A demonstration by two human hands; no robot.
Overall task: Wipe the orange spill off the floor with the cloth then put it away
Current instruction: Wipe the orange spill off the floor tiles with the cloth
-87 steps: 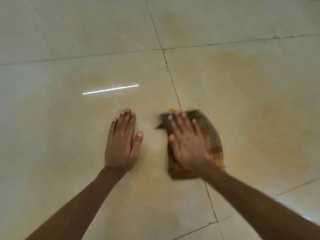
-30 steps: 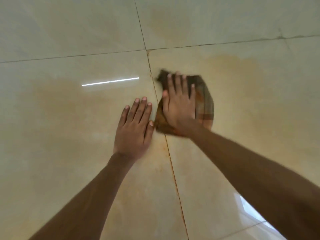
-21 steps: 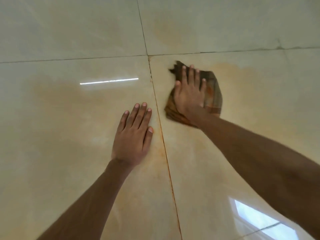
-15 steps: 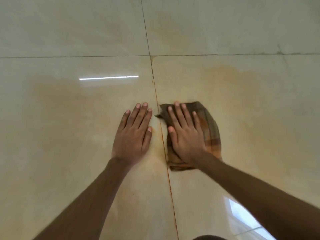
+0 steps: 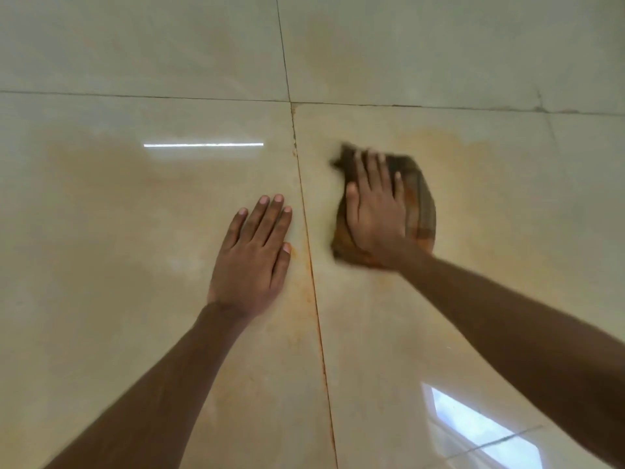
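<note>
Cloth lies flat on the floor, nr the far left corner of the right tile, on the orange spill. Right hand presses it w/ straight fingers, a bit apart. Left hand rests flat, fingers together.

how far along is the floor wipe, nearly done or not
Done: nothing looks clean yet; orange spill hazes the floor either side of the tinted grout line. In hand: right hand presses the cloth flat on the haze; left hand rests flat beside the line. Left: wipe haze and grout, put cloth away.
</note>
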